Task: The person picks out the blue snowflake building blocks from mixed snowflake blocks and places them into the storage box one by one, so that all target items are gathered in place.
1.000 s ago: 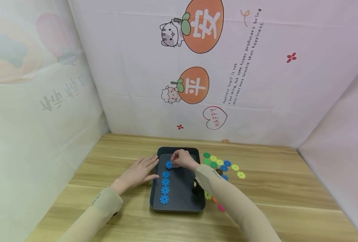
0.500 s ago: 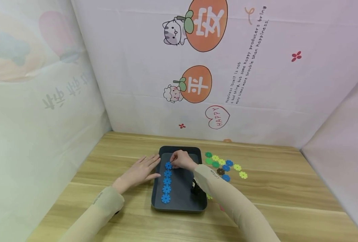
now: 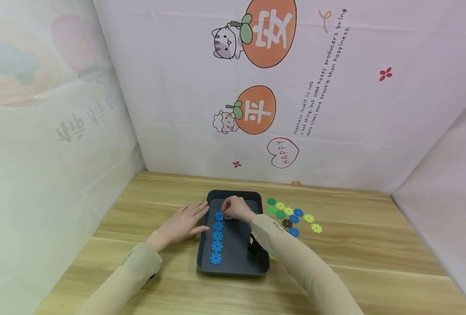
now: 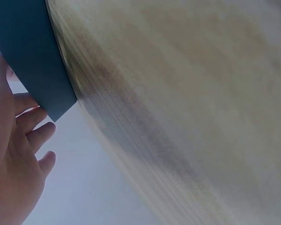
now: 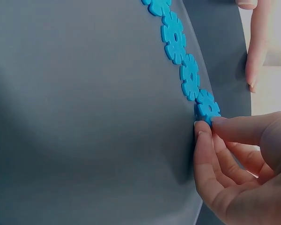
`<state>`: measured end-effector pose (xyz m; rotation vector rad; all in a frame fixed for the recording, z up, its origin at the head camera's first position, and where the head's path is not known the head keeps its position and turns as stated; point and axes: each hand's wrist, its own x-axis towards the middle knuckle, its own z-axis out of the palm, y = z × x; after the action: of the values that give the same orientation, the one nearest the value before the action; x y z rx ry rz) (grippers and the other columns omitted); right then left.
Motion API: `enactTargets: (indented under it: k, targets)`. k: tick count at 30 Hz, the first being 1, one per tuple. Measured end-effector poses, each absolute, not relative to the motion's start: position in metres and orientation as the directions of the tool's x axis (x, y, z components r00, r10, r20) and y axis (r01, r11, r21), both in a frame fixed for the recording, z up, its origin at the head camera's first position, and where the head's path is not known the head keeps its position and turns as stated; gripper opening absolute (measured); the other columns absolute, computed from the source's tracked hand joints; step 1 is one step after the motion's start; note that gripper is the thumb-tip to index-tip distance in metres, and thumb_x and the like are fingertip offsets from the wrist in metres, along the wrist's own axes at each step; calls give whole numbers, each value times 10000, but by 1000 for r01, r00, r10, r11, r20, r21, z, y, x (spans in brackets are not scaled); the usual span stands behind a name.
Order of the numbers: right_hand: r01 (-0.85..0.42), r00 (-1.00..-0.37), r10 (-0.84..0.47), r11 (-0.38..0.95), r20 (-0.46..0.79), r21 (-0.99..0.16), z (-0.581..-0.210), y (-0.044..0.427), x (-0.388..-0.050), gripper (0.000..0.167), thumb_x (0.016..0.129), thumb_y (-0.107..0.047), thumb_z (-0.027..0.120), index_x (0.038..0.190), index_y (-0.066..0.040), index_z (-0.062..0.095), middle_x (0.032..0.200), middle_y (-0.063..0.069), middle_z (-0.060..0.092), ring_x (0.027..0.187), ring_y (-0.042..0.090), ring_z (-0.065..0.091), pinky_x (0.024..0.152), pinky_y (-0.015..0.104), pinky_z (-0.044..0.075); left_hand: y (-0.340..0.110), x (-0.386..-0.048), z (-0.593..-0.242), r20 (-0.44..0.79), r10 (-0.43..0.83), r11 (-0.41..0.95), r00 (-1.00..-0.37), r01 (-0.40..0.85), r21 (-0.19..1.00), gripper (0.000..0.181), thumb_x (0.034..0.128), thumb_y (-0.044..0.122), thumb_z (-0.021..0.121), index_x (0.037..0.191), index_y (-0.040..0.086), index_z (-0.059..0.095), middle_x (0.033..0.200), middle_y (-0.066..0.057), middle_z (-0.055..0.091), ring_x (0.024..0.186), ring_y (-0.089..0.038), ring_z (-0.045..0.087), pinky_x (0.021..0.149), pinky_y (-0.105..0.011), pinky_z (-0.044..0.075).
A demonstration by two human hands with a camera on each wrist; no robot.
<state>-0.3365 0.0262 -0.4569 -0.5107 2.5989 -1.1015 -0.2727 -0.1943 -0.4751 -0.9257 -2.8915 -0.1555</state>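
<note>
In the dark tray [image 3: 237, 262], blue notched discs [image 3: 217, 246] form a column along the left side. My right hand [image 3: 237, 208] pinches the farthest blue disc [image 3: 219, 215] between thumb and fingers. The right wrist view shows this pinched disc [image 5: 208, 107] at the end of the curved row, by the right hand [image 5: 243, 164]. My left hand [image 3: 179, 224] lies with fingers spread, its fingertips touching the tray's left rim. In the left wrist view, the left hand [image 4: 14, 140] has its fingers against the tray's outer wall [image 4: 42, 61].
Loose discs in green, yellow, blue and brown [image 3: 287, 223] lie on the wooden table [image 3: 359, 236] right of the tray, some partly hidden by the right sleeve [image 3: 300, 258]. Printed cloth walls [image 3: 178, 87] stand behind and on both sides.
My right hand has brought the pinched disc slightly nearer, up against the end of the blue column. The view has shifted a little. My left hand keeps its place at the rim.
</note>
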Motion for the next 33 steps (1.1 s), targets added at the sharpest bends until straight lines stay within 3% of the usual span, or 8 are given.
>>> enactTargets:
  k: [16, 33]
  targets:
    - [-241, -892, -442, 643, -95, -727, -448, 36, -334, 72, 899, -40, 699, 940, 16, 720, 867, 144, 727, 807, 291, 741, 716, 331, 623, -195, -275, -479, 111, 563, 819, -819, 571, 61, 720, 1006, 540, 462, 1529, 53, 375, 1605, -142, 348, 1490, -301, 351, 1233, -538, 259]
    - [-364, -873, -486, 622, 22, -693, -416, 114, -316, 73, 921, -80, 680, 954, -16, 693, 893, 127, 723, 740, 161, 703, 682, 280, 602, -193, -273, -476, 120, 571, 806, -812, 582, 106, 719, 1005, 505, 492, 1522, 21, 372, 1600, -172, 344, 1488, -322, 348, 1228, -559, 255]
